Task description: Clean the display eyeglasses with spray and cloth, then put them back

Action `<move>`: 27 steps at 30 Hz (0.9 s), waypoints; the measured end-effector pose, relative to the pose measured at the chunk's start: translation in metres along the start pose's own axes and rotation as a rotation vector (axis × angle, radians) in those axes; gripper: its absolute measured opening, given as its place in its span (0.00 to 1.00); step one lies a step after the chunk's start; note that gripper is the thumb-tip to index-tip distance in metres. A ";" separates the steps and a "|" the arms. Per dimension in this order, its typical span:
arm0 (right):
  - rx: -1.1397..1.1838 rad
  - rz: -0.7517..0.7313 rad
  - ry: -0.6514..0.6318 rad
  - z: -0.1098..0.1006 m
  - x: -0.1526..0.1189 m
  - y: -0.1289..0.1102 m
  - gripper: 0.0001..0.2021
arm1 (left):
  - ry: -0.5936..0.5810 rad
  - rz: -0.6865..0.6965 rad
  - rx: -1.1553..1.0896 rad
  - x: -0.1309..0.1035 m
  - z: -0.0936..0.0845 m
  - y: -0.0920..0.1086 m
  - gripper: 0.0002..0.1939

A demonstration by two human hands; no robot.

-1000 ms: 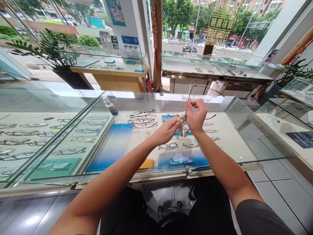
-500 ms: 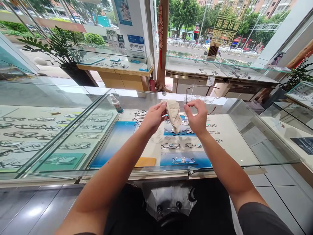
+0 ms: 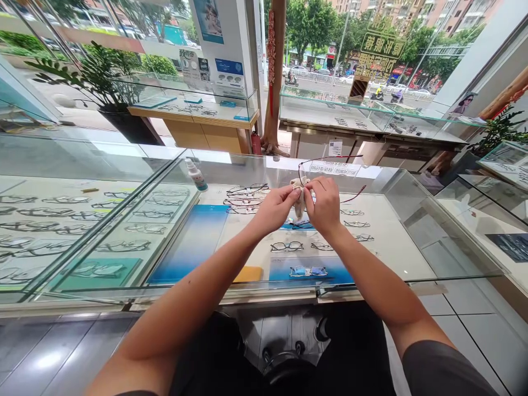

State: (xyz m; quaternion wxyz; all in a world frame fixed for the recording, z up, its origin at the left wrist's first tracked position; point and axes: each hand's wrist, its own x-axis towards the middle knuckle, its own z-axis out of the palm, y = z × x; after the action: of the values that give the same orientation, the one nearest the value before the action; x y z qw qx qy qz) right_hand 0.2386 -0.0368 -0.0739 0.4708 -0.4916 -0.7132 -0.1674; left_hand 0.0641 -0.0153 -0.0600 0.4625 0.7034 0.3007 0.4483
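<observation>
Above the glass display case [image 3: 256, 165], my two hands meet. My left hand [image 3: 281, 206] is closed on a cream cleaning cloth [image 3: 299, 208], which bunches up around part of a pair of eyeglasses [image 3: 330, 159]. My right hand [image 3: 324, 202] pinches the eyeglasses by the frame, close against the cloth. Their thin dark-red temples stretch out to the right, one above the other. The lenses are hidden by the cloth and my fingers.
A white spray bottle [image 3: 196, 175] stands on the case to the left. Under the glass lie rows of eyeglasses [image 3: 286, 247], a blue panel [image 3: 187, 242] and an orange pouch [image 3: 247, 274]. More display cases [image 3: 193, 104] and a potted plant [image 3: 127, 118] stand beyond.
My hands were apart and have come together. The cloth, hanging loose before, is now folded around part of the eyeglasses. The eyeglasses have moved left with my right hand.
</observation>
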 end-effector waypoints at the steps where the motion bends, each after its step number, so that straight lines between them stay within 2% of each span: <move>1: 0.038 0.008 0.014 0.000 0.000 0.000 0.10 | -0.008 -0.005 -0.010 0.000 0.000 -0.001 0.28; 5: 0.201 0.051 0.084 0.002 -0.002 -0.005 0.10 | -0.047 -0.040 -0.128 0.001 0.004 -0.005 0.29; 8: 0.238 0.081 0.176 0.005 -0.002 -0.009 0.10 | -0.085 -0.042 -0.168 -0.001 0.011 -0.009 0.30; 12: 0.246 0.159 0.291 0.004 0.000 -0.012 0.12 | -0.139 0.009 0.012 -0.006 0.019 -0.010 0.28; 15: 0.317 0.244 0.356 -0.005 0.007 -0.009 0.13 | -0.255 0.023 0.207 -0.013 0.024 -0.003 0.25; 17: 0.383 0.310 0.381 -0.012 0.012 -0.004 0.13 | -0.341 0.034 0.257 -0.017 0.024 0.005 0.24; 19: 0.475 0.380 0.383 -0.018 0.017 0.003 0.14 | -0.354 0.033 0.237 -0.017 0.021 0.012 0.23; 23: 0.693 0.522 0.314 -0.023 0.026 0.018 0.15 | -0.167 0.001 0.102 -0.006 -0.005 0.020 0.22; 25: 0.782 0.568 0.275 -0.023 0.029 0.023 0.14 | -0.012 0.012 0.038 0.004 -0.025 0.021 0.19; 27: 0.864 0.597 0.241 -0.022 0.030 0.025 0.13 | 0.198 0.055 0.011 0.012 -0.047 0.023 0.16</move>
State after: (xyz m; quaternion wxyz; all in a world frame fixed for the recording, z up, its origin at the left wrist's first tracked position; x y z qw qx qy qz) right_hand 0.2690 -0.0245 -0.0431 0.7357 -0.4119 -0.4872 0.2275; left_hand 0.0270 0.0034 -0.0265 0.4141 0.6663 0.3278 0.5264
